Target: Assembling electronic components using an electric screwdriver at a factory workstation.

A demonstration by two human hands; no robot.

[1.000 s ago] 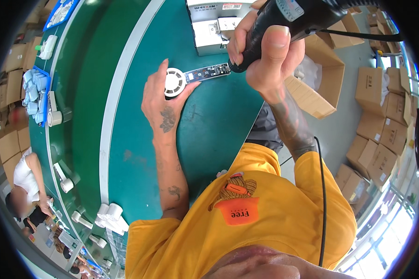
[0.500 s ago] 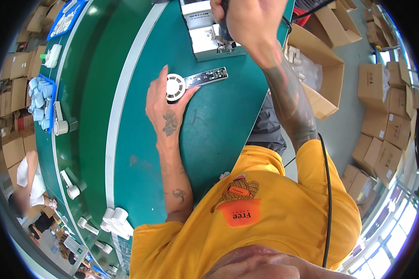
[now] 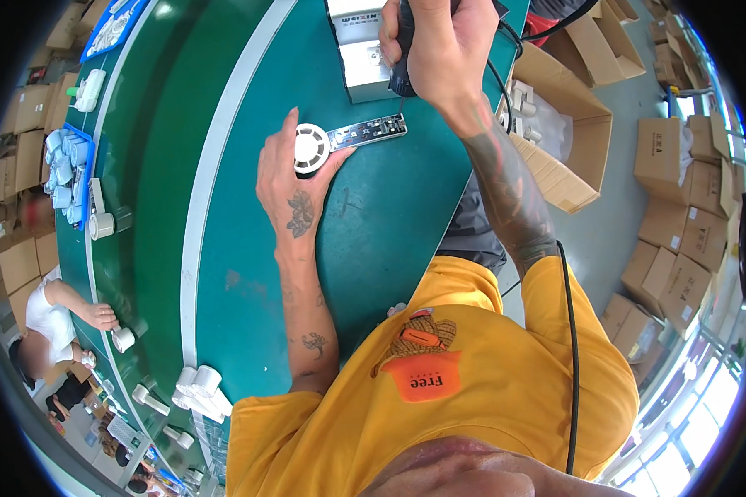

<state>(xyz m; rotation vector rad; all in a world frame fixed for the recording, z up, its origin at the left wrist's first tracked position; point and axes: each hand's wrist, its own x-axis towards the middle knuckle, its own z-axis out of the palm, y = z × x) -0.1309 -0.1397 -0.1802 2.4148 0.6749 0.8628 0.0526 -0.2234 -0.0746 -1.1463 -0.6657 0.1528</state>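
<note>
White round-headed device (image 3: 348,136), circuit board (image 3: 371,130) exposed: on green workbench (image 3: 365,240), bare surface leftward and nearside. Left hand (image 3: 286,178): thumb and fingers clasping round head (image 3: 311,147). Right hand (image 3: 446,58): raised, wrapped around black electric screwdriver (image 3: 401,79); bit at board's far end, contact unclear.

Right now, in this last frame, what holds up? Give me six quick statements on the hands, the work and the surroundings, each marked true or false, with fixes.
1. The left hand is at the round end of the white part. True.
2. The right hand is empty. False: it grips a black tool.
3. The circuit board in the white part's handle is covered. False: it lies exposed.
4. The open cardboard box is on the person's right. True.
5. The blue tray with light-blue pieces is on the picture's left side. True.
6. The person's shirt is green. False: it is yellow.
</note>
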